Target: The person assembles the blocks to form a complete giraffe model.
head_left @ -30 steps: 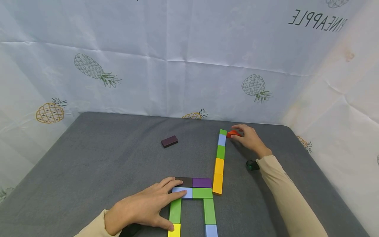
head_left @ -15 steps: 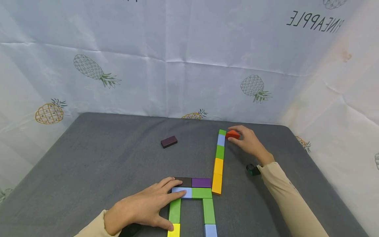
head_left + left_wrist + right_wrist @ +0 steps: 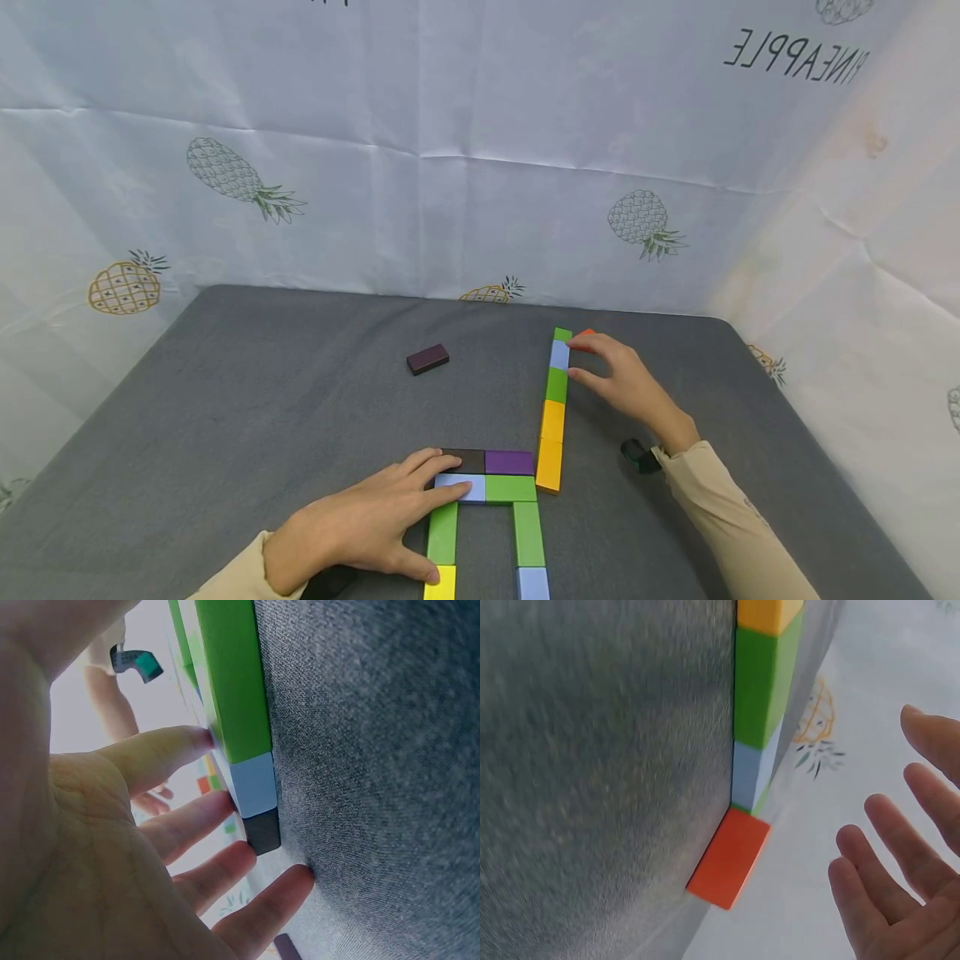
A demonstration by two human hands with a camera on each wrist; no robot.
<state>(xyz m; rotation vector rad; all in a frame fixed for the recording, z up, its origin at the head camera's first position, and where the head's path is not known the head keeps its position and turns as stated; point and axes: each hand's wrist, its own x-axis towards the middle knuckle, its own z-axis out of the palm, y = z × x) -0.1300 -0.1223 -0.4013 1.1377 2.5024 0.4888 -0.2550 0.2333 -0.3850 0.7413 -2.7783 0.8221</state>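
Note:
My left hand (image 3: 367, 525) lies over a frame of coloured blocks, fingers spread. Its fingertips touch a black block (image 3: 469, 461) and a light blue block (image 3: 474, 492), and its thumb is at a yellow block (image 3: 441, 586). My right hand (image 3: 630, 390), fingers relaxed and holding nothing, hovers beside a straight row of blocks at its light blue block (image 3: 559, 355) and green block (image 3: 557, 385). A red block (image 3: 729, 859) sits against the row's far end, mostly hidden behind the right hand in the head view.
A loose dark brown block (image 3: 428, 359) lies left of the row on the grey table (image 3: 300, 400). Two orange blocks form the row's near end, beside a purple block (image 3: 509, 462) of the frame. A white pineapple-print curtain (image 3: 360, 217) hangs behind the table.
My right hand has let go of the red block and drawn back toward me along the row. The red block stays at the row's far end. My left hand has not moved.

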